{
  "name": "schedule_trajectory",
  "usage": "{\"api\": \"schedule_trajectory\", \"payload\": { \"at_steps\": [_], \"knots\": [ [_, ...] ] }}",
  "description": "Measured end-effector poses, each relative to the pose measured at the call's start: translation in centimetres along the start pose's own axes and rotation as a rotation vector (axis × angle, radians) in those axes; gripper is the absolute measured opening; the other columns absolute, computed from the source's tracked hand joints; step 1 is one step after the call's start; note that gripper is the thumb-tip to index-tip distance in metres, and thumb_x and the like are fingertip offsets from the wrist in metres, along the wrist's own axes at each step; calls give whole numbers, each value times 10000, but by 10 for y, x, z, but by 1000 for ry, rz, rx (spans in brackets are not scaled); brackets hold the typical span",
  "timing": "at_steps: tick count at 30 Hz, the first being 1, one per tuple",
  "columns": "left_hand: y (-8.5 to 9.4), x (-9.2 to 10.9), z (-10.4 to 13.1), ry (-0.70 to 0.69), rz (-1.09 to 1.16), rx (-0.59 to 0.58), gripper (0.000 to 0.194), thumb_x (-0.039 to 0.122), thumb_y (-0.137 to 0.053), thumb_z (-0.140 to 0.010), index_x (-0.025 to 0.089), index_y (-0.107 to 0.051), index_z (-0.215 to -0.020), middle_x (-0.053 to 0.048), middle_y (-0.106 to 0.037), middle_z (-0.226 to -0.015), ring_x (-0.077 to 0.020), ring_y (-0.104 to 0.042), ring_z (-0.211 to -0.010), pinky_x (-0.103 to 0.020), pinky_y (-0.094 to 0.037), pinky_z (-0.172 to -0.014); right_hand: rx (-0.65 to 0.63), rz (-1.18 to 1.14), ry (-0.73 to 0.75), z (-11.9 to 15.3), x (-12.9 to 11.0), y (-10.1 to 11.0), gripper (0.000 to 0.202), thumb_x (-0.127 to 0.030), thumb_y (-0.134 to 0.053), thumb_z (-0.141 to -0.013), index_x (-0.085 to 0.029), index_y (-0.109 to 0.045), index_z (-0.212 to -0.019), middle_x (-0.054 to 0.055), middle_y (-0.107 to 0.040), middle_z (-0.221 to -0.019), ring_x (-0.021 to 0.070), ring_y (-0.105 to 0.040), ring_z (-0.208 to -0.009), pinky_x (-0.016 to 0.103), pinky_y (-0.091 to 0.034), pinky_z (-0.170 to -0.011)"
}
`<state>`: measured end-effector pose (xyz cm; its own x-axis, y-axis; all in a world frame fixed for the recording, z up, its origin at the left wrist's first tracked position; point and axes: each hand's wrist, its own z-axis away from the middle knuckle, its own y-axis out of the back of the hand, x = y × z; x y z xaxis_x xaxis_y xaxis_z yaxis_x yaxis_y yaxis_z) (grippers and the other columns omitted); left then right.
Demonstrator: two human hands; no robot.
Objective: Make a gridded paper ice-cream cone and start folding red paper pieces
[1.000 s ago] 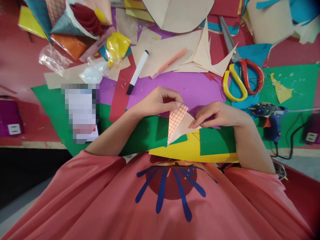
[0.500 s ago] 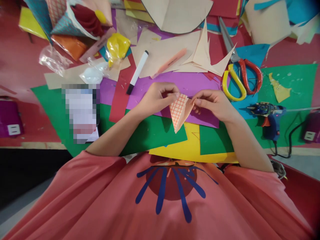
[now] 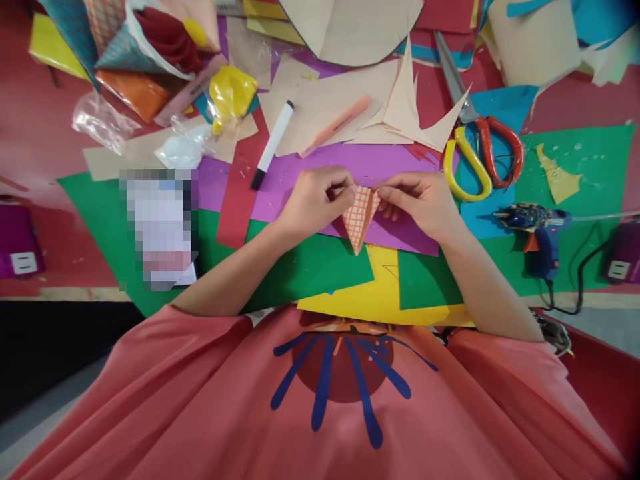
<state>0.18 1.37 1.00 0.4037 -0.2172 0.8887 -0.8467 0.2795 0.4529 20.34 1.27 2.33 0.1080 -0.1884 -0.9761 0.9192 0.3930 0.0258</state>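
Between my hands is a small folded paper cone [image 3: 356, 217], cream with an orange grid, its point towards me. My left hand [image 3: 323, 200] pinches its upper left edge between thumb and fingers. At the upper right edge, my right hand [image 3: 417, 200] grips the paper with thumb and forefinger, the other fingers curled below. The cone hangs over a purple sheet [image 3: 310, 175] and a green sheet [image 3: 300, 260]. Just beyond my hands lie a white marker with a black cap [image 3: 273, 143] and a peach highlighter [image 3: 337, 125].
Scissors with yellow and red handles [image 3: 470, 153] lie to the right, above a blue glue gun [image 3: 540, 233] with its cord. On the left are a blurred-out phone [image 3: 161, 230] and clay in plastic bags [image 3: 233, 93]. Paper scraps [image 3: 400, 110] and patterned cones [image 3: 135, 50] lie farther back.
My right hand has moved slightly left and its side of the paper has folded in, so the gridded outside shows where the plain inside did. The cone's tip has risen a little.
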Motion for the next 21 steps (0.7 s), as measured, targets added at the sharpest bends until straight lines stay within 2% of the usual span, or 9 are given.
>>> {"api": "schedule_trajectory", "payload": {
  "at_steps": [5, 9, 21],
  "knots": [
    [-3, 0, 2, 9, -38, 19, 138, 143, -520, -764, 172, -516, -629, 7, -608, -652, -86, -504, -591, -231, -368, -556, 32, 61, -6, 1, 1, -3, 236, -376, -695, -829, -154, -687, -749, -16, -657, -627, 61, -549, -497, 198, -473, -485],
    [-5, -1, 3, 8, -61, 31, 155, 145, -525, -768, 171, -509, -616, -3, -651, -704, -86, -521, -600, -234, -387, -565, 31, 63, -8, 2, 1, -5, 199, -316, -684, -834, -146, -680, -730, -15, -650, -615, 59, -547, -498, 192, -455, -478],
    [-6, -2, 5, -50, -94, 25, 188, 161, -511, -810, 179, -489, -624, -2, -665, -699, -98, -595, -647, -236, -417, -575, 11, 101, -20, 2, -1, -7, 141, -243, -658, -849, -143, -667, -750, -9, -649, -639, 64, -548, -516, 214, -461, -509]
  ]
}}
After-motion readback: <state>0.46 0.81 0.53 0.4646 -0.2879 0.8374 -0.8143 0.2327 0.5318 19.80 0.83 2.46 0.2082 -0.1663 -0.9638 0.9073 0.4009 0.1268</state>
